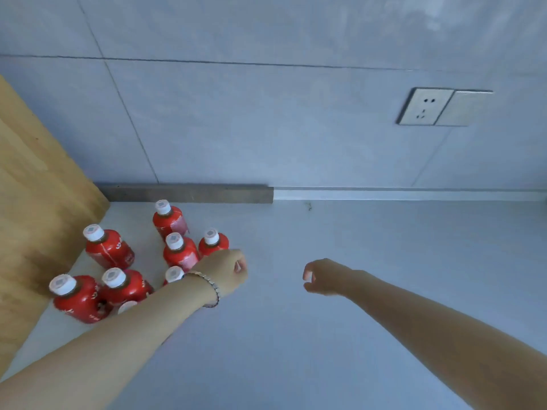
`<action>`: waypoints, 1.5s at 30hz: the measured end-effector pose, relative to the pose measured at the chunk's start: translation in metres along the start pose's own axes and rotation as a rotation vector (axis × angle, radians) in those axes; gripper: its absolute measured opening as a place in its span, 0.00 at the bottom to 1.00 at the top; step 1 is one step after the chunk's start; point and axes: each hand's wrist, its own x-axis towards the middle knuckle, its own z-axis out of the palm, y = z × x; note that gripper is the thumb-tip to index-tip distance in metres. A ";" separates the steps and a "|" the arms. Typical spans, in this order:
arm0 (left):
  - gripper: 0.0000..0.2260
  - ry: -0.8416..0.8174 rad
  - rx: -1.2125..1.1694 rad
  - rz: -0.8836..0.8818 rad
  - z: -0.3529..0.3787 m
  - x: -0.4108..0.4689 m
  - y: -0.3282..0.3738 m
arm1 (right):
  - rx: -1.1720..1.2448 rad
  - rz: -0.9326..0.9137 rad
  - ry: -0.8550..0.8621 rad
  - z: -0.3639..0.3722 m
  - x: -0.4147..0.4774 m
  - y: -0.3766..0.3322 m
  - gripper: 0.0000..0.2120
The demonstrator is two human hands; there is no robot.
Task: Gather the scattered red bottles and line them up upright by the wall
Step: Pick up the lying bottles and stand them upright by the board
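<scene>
Several red bottles with white caps stand upright in a loose cluster at the left of the pale floor. One bottle (169,218) is nearest the wall, two (181,252) (213,243) stand just in front of it, one (109,248) is by the wooden panel, and two (77,298) (124,287) are closest to me. My left forearm hides most of another bottle (174,274). My left hand (226,272) hovers right of the cluster, fingers curled, nothing visibly in it. My right hand (322,278) is further right, fingers loosely curled and apart, holding nothing.
A wooden panel (38,220) borders the bottles on the left. A grey tiled wall (266,128) rises behind, with a dark skirting strip (189,193) at its foot and a socket plate (444,107) at the right. Pale floor (384,261) stretches to the right.
</scene>
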 end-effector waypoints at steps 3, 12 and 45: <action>0.07 -0.176 0.093 0.079 0.033 0.032 0.064 | 0.039 0.114 0.006 -0.009 -0.037 0.066 0.16; 0.10 -0.348 0.326 0.438 0.127 0.074 0.307 | 0.195 0.520 0.155 -0.013 -0.188 0.296 0.17; 0.05 -0.334 0.542 0.576 0.411 0.267 0.842 | 0.459 1.041 0.471 -0.011 -0.258 0.914 0.26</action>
